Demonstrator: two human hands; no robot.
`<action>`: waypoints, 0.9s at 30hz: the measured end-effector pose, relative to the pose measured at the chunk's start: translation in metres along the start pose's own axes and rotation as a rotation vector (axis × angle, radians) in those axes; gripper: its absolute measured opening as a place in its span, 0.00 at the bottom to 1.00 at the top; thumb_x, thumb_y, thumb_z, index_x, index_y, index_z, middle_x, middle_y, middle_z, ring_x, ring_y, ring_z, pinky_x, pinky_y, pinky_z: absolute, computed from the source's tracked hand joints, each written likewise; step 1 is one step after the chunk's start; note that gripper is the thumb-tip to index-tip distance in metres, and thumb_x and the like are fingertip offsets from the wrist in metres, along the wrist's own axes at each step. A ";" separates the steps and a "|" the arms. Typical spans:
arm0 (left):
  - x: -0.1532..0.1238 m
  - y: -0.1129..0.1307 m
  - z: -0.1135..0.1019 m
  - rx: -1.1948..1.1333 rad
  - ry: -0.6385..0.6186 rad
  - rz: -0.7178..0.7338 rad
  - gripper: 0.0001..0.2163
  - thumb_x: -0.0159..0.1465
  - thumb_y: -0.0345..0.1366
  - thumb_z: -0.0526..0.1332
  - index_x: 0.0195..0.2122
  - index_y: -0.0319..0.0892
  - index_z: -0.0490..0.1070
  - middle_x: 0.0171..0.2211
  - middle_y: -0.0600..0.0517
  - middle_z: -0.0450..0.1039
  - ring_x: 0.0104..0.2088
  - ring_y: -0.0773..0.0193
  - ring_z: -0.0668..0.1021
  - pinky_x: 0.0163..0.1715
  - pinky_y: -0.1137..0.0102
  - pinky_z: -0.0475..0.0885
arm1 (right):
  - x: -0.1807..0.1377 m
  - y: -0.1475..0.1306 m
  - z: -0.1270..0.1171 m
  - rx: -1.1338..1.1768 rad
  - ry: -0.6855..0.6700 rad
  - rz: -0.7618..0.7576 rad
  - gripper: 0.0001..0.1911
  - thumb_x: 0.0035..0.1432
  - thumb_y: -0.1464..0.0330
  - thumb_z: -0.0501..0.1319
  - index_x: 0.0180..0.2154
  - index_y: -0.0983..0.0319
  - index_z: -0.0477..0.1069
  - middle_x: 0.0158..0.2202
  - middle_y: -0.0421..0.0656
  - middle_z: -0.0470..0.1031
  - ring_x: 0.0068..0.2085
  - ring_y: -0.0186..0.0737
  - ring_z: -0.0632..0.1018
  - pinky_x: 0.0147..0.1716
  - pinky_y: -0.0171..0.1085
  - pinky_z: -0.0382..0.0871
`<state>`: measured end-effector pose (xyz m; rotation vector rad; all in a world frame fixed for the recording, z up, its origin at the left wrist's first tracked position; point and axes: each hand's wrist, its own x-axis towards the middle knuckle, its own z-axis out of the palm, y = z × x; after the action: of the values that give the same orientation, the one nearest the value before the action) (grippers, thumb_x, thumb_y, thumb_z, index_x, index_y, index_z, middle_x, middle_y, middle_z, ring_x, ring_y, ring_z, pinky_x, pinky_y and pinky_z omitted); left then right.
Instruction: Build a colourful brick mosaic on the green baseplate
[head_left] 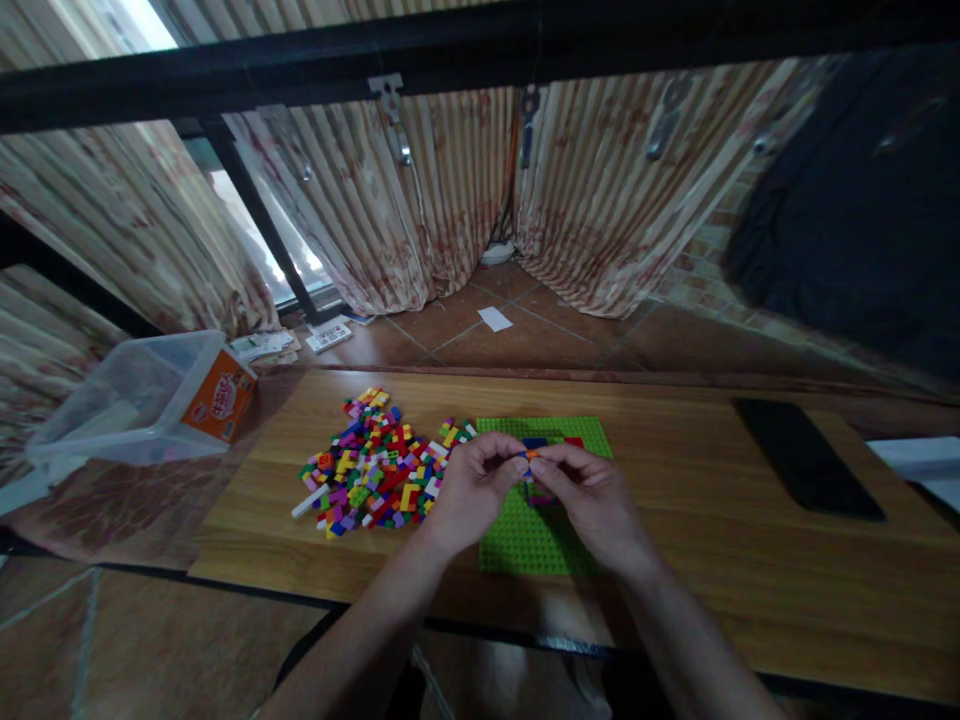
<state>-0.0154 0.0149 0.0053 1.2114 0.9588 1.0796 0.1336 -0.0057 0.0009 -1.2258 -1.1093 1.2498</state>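
Observation:
My left hand [480, 485] and my right hand [592, 495] meet above a green studded baseplate [517, 540]. Between their pinched fingertips are small toy bricks [531, 455], orange on top with blue below; the fingers cover most of them. Behind the fingers, a dark blue brick [535, 442] and a red brick [574, 442] show on the baseplate. Purple pieces can be partly seen under the right fingers. Close to the left hand lies a loose pile of many-coloured toy bricks [382, 475].
The wooden table [697, 570] carries a black flat panel [806, 455] at the right. A clear plastic bin [127, 400] with an orange label stands to the left. Beyond the table are curtains [450, 190], a tiled floor and a white paper [495, 319].

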 end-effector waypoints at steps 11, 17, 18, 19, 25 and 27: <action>0.001 0.005 -0.007 -0.032 -0.033 0.007 0.10 0.55 0.39 0.68 0.29 0.37 0.75 0.24 0.53 0.73 0.26 0.69 0.72 0.31 0.72 0.68 | 0.002 0.004 0.004 0.058 -0.040 0.035 0.15 0.49 0.55 0.70 0.31 0.60 0.79 0.22 0.39 0.74 0.24 0.32 0.70 0.24 0.33 0.64; 0.000 0.002 -0.005 -0.044 -0.030 0.045 0.09 0.55 0.38 0.69 0.30 0.37 0.76 0.26 0.52 0.75 0.28 0.68 0.74 0.32 0.71 0.69 | 0.001 0.004 0.005 0.015 -0.045 -0.012 0.14 0.52 0.56 0.68 0.31 0.61 0.78 0.19 0.36 0.68 0.21 0.30 0.65 0.20 0.32 0.58; -0.001 0.003 -0.005 -0.066 -0.044 0.038 0.09 0.55 0.39 0.69 0.30 0.37 0.76 0.26 0.52 0.75 0.28 0.68 0.74 0.32 0.71 0.70 | 0.000 0.002 0.005 0.020 -0.052 -0.012 0.14 0.52 0.56 0.68 0.31 0.61 0.78 0.18 0.36 0.68 0.20 0.30 0.65 0.20 0.32 0.58; -0.002 0.004 -0.005 -0.086 -0.060 0.027 0.09 0.54 0.39 0.70 0.30 0.37 0.76 0.26 0.51 0.76 0.28 0.67 0.74 0.32 0.71 0.70 | 0.000 0.000 0.004 0.029 -0.062 -0.006 0.14 0.52 0.56 0.68 0.30 0.61 0.78 0.18 0.36 0.68 0.20 0.30 0.65 0.20 0.32 0.59; -0.001 0.003 -0.006 -0.084 -0.067 -0.056 0.08 0.54 0.37 0.68 0.30 0.38 0.75 0.24 0.54 0.73 0.25 0.70 0.72 0.28 0.73 0.68 | 0.007 -0.013 -0.039 0.007 0.122 -0.074 0.12 0.49 0.57 0.69 0.30 0.58 0.78 0.22 0.37 0.72 0.23 0.32 0.68 0.22 0.34 0.63; 0.000 -0.002 -0.007 -0.048 -0.045 -0.084 0.06 0.55 0.35 0.66 0.29 0.38 0.74 0.22 0.55 0.70 0.24 0.71 0.71 0.26 0.74 0.66 | 0.010 -0.013 -0.060 -0.142 0.241 -0.114 0.11 0.51 0.57 0.68 0.32 0.58 0.79 0.23 0.38 0.73 0.24 0.32 0.69 0.24 0.34 0.65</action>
<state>-0.0214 0.0167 0.0025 1.1418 0.9358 0.9998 0.1947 0.0022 0.0097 -1.3601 -1.0872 0.9232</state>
